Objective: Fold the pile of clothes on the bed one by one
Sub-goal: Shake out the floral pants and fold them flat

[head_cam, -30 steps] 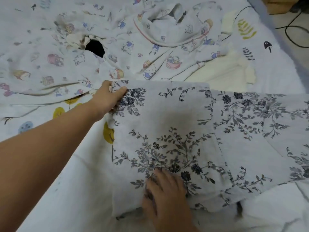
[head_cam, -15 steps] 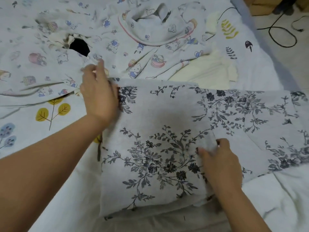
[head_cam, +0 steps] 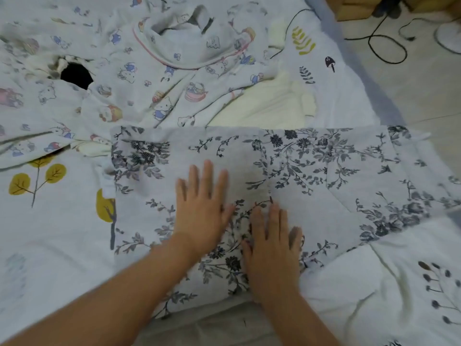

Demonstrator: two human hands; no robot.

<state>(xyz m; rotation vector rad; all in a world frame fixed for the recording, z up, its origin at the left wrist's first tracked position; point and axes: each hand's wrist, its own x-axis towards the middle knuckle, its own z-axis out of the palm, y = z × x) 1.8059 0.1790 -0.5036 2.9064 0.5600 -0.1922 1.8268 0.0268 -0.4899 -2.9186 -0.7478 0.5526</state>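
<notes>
A grey garment with a dark floral print (head_cam: 311,176) lies spread flat across the bed, reaching from the middle to the right edge of view. My left hand (head_cam: 202,208) rests palm down on its left half, fingers spread. My right hand (head_cam: 272,248) lies flat beside it, a little nearer to me, also pressing the cloth. Neither hand grips anything. Behind the floral piece lies a crumpled white garment with cartoon prints (head_cam: 149,78), and next to it a cream-coloured cloth (head_cam: 269,106).
The bed sheet (head_cam: 50,233) is white with yellow leaf motifs. The bed's right edge (head_cam: 361,78) runs diagonally at the upper right, with floor, a black cable (head_cam: 384,46) and a cardboard box (head_cam: 349,8) beyond it. A white duvet fold (head_cam: 374,283) lies at lower right.
My left hand let go of the garment's far left corner and came to its middle. My right hand slid from the fold edge to lie flat beside the left.
</notes>
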